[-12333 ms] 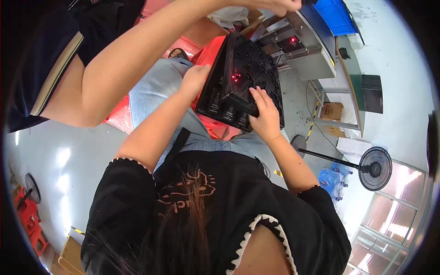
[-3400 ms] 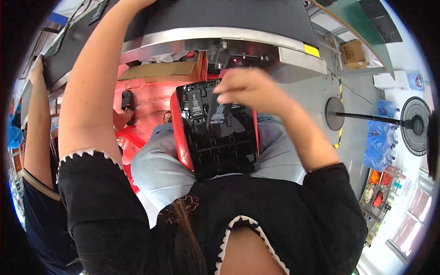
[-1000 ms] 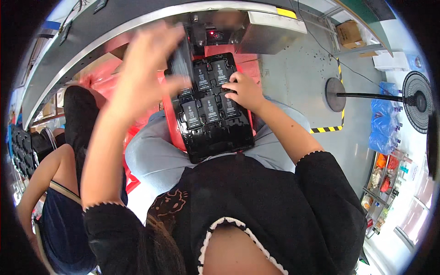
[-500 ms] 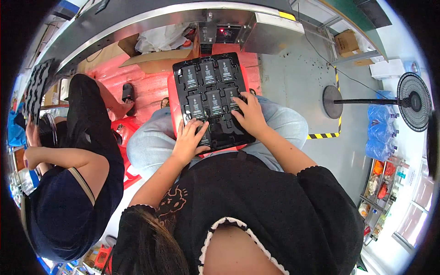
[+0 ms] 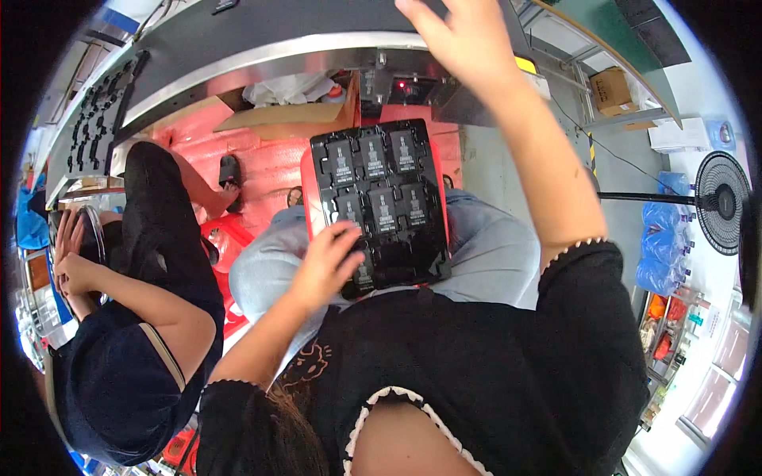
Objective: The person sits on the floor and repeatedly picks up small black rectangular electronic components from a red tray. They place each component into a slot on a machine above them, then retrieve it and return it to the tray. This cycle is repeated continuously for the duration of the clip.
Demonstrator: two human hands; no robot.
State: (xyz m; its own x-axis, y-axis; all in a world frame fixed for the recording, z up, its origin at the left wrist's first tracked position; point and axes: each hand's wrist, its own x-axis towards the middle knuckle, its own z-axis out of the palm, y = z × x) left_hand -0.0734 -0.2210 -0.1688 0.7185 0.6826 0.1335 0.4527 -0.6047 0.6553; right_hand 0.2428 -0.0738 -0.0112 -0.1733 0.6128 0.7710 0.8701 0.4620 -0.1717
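Note:
A black molded tray (image 5: 432, 250) lies on a red surface over my lap. Several flat black rectangular pieces with white print, which look like battery packs (image 5: 382, 210), sit in its pockets. My left hand (image 5: 321, 266) is over the tray's near left corner, fingers apart beside the battery pack in that pocket (image 5: 363, 278). Whether the fingertips touch it I cannot tell. Stretched far forward, my right hand (image 5: 468, 40) is above the black belt (image 5: 317, 30), its thumb apart; the other fingertips are cut off by the upper edge. Nothing shows in either hand.
To the left sits a co-worker (image 5: 127, 357), hands together, near another black tray (image 5: 103, 119) on the belt. Under the belt are a cardboard box (image 5: 290, 119) with white plastic and a control box with a red light (image 5: 403, 86). A black fan (image 5: 721, 202) stands right.
My right hand has left the tray and swung forward over the belt. My left hand stays at the near left corner. The co-worker's tray has gone from their hand onto the belt.

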